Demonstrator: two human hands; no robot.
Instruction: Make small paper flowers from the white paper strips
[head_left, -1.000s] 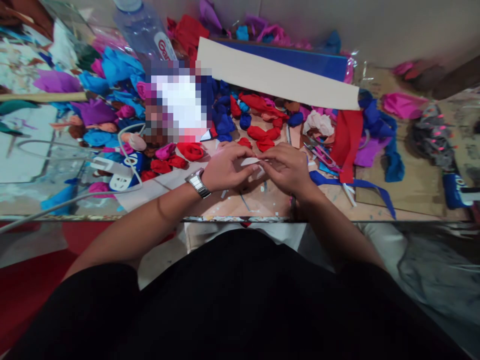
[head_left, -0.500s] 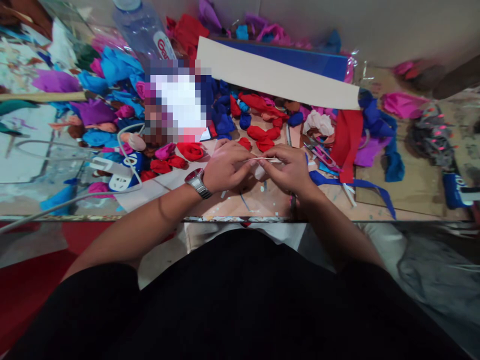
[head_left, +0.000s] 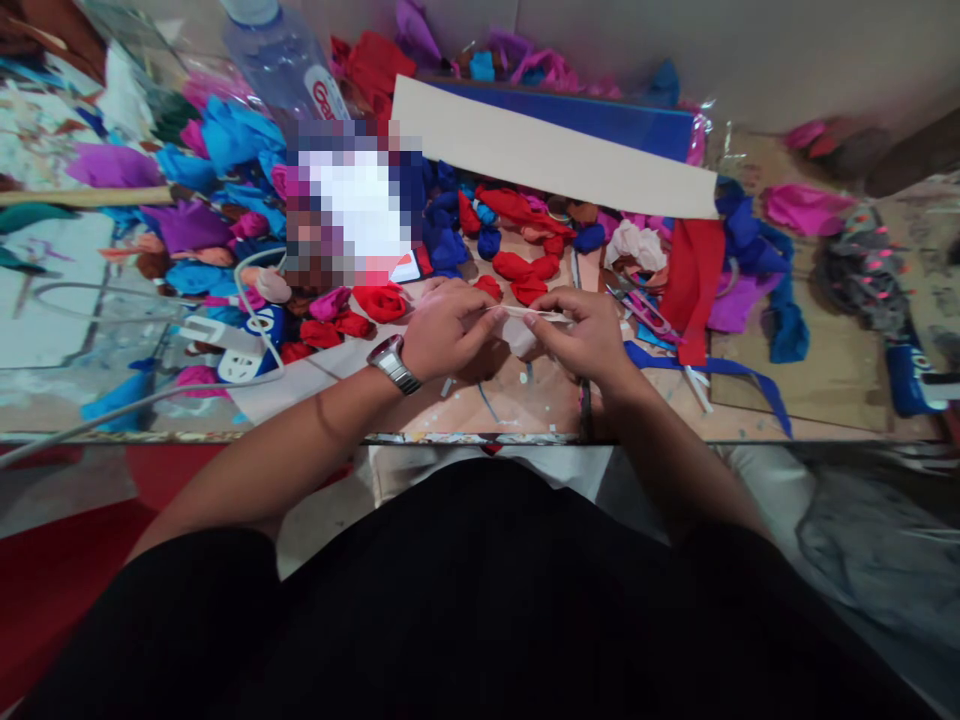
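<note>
Between my two hands a thin, pale strip of paper (head_left: 517, 313) is stretched roughly level above the table. My left hand (head_left: 451, 328), with a watch (head_left: 395, 363) at its wrist, pinches one end between thumb and fingers. The other end is pinched by my right hand (head_left: 581, 332). Part of the pale sheet hangs below the pinched edge; the fingers hide the rest. Just beyond my fingertips lie red crumpled paper pieces (head_left: 525, 272). Close to the right hand is a pair of pink-handled scissors (head_left: 651, 314).
A long cream paper strip (head_left: 555, 145) lies over a blue board (head_left: 600, 118) at the back. A plastic bottle (head_left: 277, 60) stands behind a pixelated bright screen (head_left: 356, 205). A power strip (head_left: 244, 350) with its cable is at left, a red paper strip (head_left: 694, 290) at right.
My hands have moved slightly apart, the left to the left and the right to the right, so more of the pale strip shows between them.
</note>
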